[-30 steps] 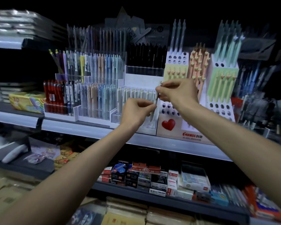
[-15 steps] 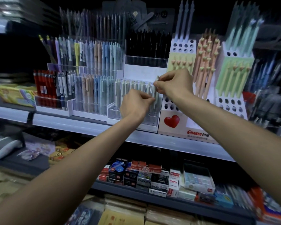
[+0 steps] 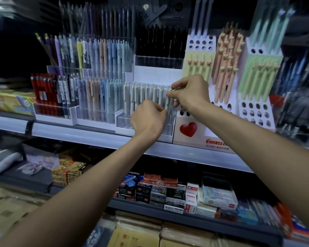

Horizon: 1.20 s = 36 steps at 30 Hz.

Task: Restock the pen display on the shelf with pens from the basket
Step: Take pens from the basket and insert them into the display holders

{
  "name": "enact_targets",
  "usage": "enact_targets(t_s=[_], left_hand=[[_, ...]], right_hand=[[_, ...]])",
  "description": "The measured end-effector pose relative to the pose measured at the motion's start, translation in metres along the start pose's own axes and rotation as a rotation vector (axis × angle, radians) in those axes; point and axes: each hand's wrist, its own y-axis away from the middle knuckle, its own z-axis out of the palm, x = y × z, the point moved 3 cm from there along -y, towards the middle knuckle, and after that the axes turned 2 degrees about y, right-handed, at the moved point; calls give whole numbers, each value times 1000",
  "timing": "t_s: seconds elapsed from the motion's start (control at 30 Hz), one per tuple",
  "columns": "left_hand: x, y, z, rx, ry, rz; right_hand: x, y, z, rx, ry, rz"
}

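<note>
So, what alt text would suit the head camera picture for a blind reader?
A left hand and a right hand pinch a pale pen at the end of a row in a tray on a shop shelf. Racks of coloured pens and a box with a red heart flank it.

Pale pens (image 3: 146, 97) packed tight; heart stand (image 3: 189, 132) butts their right side, black pens (image 3: 161, 43) tiered behind. Front approach open above shelf edge (image 3: 78, 134).

Yellow box (image 3: 12, 102) left; sm. boxes (image 3: 161, 191) below.
</note>
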Motion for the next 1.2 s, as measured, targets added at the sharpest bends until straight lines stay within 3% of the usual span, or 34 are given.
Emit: enact_targets(t_s=[0.73, 0.93, 1.2], left_hand=[[-8, 3, 6, 31, -187, 38], [2, 9, -4, -46, -185, -13], [2, 22, -35, -238, -129, 103]], right_hand=[[8, -2, 11, 56, 71, -11], [3, 3, 7, 17, 52, 32], [-10, 34, -31, -36, 187, -65]])
